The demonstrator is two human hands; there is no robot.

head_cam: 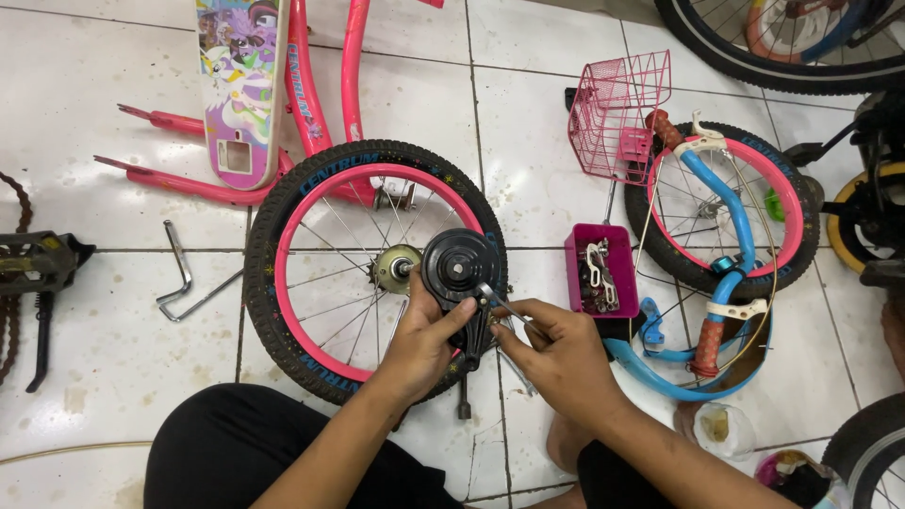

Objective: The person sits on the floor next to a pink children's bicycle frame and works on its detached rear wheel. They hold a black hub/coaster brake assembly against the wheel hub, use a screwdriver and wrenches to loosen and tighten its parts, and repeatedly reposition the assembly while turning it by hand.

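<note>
left hand (422,337): gripped the black round drum (459,267) over the wheel (372,269)
right hand (558,351): pinched a thin metal tool (501,302) (tip at the drum)
floor (85,179): white tiles

A bent steel hex key (182,275) lies on the white tiled floor (85,179). A pink wire basket (617,113) sits above a small magenta parts tray (578,256). A black pedal crank (38,269) lies far left.

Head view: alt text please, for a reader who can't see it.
Two hands hold a small black wheel on a bracket: left hand grips it, right hand works a thin metal tool against it, above a pink-rimmed bicycle wheel on white floor tiles.
</note>
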